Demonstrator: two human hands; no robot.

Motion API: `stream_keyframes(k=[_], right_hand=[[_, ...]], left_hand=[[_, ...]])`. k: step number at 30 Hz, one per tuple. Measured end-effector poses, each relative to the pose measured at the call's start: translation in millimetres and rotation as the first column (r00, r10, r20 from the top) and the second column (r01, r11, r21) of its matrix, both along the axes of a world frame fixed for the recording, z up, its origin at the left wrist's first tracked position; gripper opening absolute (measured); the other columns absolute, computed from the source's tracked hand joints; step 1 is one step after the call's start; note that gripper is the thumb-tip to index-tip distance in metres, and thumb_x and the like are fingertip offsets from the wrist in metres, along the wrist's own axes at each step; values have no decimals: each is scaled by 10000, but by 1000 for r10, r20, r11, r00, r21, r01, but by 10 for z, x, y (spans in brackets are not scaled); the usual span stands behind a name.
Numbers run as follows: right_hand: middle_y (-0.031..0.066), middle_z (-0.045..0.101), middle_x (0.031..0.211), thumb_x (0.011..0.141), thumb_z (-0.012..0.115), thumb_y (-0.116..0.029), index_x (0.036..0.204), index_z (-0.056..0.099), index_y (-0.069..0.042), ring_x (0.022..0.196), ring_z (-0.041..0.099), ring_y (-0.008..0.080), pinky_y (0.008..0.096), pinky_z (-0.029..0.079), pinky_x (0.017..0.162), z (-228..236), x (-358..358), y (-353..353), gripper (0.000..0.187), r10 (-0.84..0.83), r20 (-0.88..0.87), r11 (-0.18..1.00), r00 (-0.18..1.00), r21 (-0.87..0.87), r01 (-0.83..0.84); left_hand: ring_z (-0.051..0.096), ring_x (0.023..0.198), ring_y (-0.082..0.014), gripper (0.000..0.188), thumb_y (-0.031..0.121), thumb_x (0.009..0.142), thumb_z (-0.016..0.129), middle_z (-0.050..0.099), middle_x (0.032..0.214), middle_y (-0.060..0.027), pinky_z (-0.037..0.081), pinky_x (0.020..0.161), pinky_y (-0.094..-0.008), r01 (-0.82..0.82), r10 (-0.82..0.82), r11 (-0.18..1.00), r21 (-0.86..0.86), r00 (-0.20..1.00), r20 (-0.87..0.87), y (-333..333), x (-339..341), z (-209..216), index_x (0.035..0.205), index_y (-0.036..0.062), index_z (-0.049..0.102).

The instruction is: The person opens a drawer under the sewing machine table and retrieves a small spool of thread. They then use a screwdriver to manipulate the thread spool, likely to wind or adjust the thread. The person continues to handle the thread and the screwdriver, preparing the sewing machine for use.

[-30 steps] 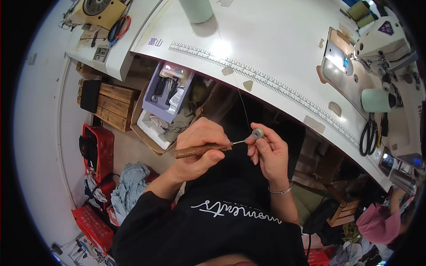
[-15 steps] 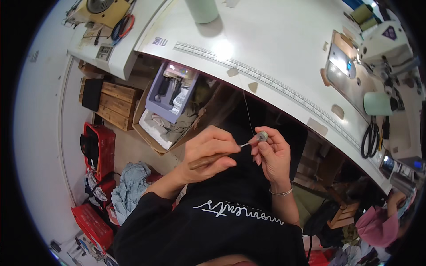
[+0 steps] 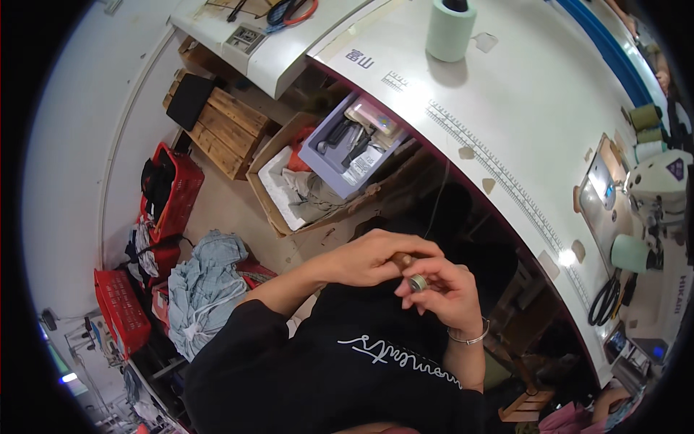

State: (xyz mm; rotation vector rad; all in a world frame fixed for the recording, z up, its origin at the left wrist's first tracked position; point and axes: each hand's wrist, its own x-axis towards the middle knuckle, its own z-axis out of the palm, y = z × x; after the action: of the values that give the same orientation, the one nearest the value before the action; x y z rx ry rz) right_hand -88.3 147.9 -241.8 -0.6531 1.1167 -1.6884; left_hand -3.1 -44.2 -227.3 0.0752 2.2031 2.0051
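Gripping a small spool [image 3: 418,283], just right of frame centre: right hand [image 3: 450,289], in a pinch. Left hand [image 3: 372,257], just beside: curled around a brown handle [image 3: 400,260], mostly hidden. Top, right of centre: pale green thread cone [image 3: 450,32], upright on white counter [image 3: 528,83].

White cursive lettering [image 3: 376,349] crosses the black shirt [image 3: 325,390]; purple characters [image 3: 359,58] and a dark ruler scale [image 3: 506,185] mark the white tabletop [image 3: 535,94]; a purple diamond emblem [image 3: 676,169] and grey capitals [image 3: 679,294] stand on the sewing machine [image 3: 654,184].
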Motion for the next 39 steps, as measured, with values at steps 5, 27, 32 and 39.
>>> stream_keyframes(k=[5,27,32,39], right_hand=[[112,671,781,871,711,-77,1106,581,58,621,643,115,179,472,487,-39,-33,52,301,-233,199,966,952,-67,251],[96,700,935,966,587,-41,1207,624,33,707,603,64,170,451,548,-225,100,-14,256,-517,-130,806,846,258,532],[111,705,943,963,590,-31,1165,622,54,711,624,75,172,461,548,-212,133,-42,222,-526,-81,813,846,244,529],[129,699,945,963,591,-36,1106,605,45,703,634,89,171,460,533,-271,185,-52,164,-605,2,779,796,208,592]], left_hand=[[672,739,-183,241,53,892,548,663,813,-109,524,701,-306,150,-149,989,1,980,131,-186,175,-214,1120,39,623],[610,785,-198,317,297,872,739,634,938,-100,489,675,-290,-374,272,921,-108,816,-509,13,376,17,1006,10,717],[622,810,-217,275,229,836,771,635,956,-107,506,685,-292,-376,239,913,-159,808,-539,55,344,-44,1004,18,716],[627,930,-273,413,81,746,802,582,1136,-145,538,779,-339,-245,90,936,-252,860,-503,144,334,-90,1124,15,648]])
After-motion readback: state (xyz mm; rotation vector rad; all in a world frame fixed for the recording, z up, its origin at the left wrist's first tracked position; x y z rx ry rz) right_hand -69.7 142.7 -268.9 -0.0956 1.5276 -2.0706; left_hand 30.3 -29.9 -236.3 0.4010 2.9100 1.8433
